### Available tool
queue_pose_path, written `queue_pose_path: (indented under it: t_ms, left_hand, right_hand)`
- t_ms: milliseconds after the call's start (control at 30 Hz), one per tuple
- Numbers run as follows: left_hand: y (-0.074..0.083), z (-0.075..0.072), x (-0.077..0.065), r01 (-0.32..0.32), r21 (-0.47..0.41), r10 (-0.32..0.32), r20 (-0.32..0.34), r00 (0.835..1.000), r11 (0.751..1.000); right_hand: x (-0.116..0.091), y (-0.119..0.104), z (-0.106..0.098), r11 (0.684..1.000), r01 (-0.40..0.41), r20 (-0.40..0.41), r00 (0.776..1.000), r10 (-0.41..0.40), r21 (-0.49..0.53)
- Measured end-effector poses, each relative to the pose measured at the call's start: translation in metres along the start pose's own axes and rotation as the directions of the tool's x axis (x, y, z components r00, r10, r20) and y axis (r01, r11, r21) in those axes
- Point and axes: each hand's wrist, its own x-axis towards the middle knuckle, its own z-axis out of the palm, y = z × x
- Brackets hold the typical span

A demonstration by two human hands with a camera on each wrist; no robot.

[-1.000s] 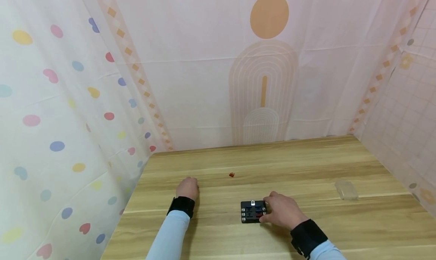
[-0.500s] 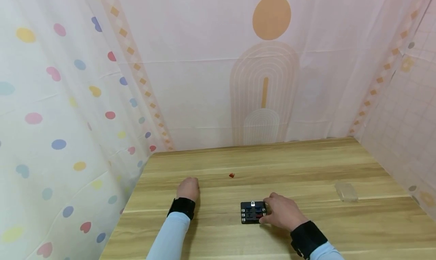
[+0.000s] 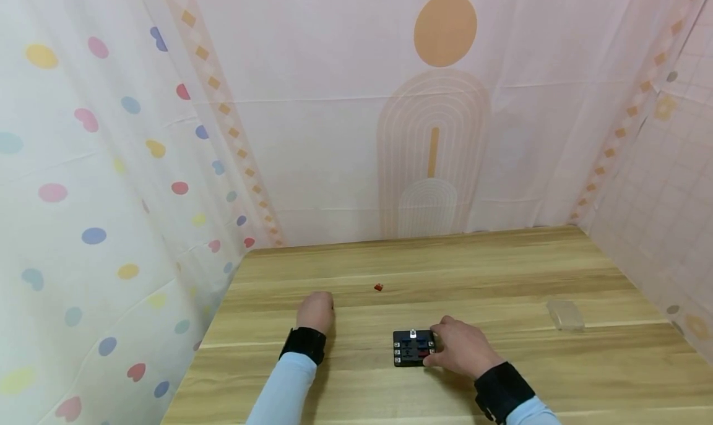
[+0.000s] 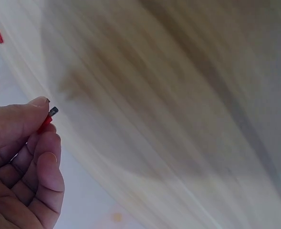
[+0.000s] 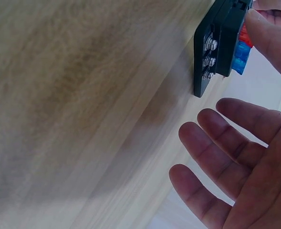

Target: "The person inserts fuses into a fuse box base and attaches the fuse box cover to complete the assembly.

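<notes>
- By the left hand (image 3: pixel 315 312), one small red blade fuse (image 4: pixel 46 125) with metal prongs is pinched between thumb and fingertip; the other fingers are curled inward.
- The right hand (image 3: pixel 461 346) is held loosely spread, fingers slightly bent. The right edge of one black fuse block (image 3: pixel 410 349) is touched by its thumb; in the right wrist view the other fingertips are seen apart from the block.
- The fuse block is laid flat on the table (image 3: pixel 356 351), between the two hands and well in from the far edge. One red and at least one blue fuse are fitted in it; the full count is hidden. Three metal screws (image 5: pixel 209 62) are counted along the edge seen from the right wrist.
- Between left hand and block, a strip of wood-grain tabletop is left as room for movement.
- One loose red piece (image 3: pixel 379 287), too small to identify, is located beyond the block, towards the far edge.
- One clear plastic cover (image 3: pixel 566 314) is located between the right hand and the table's right edge, well apart from both.
- Two black wristbands (image 3: pixel 303 344) are worn.
- The table is bordered by patterned fabric (image 3: pixel 312 146).
</notes>
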Motion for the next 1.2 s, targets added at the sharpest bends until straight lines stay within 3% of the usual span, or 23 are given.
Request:
queue_pose_path:
  t_ms: [300, 567, 1200]
  left_hand:
    - [0.018, 0.000, -0.007, -0.056, -0.008, 0.056, -0.051, 0.997, 0.998]
    - [0.037, -0.005, -0.011, -0.070, -0.046, 0.069, -0.011, 0.998, 0.997]
    - [0.073, -0.023, -0.018, -0.193, -0.103, 0.191, -0.023, 0.981, 0.976]
  right_hand:
    - [-0.001, 0.000, 0.000, 1.000, 0.007, -0.004, 1.000, -0.007, 0.006]
    - [0.000, 0.001, 0.000, 1.000, 0.016, -0.011, 1.000, -0.016, 0.006]
    - [0.002, 0.000, 0.001, 0.999, 0.032, -0.012, 0.999, -0.032, 0.012]
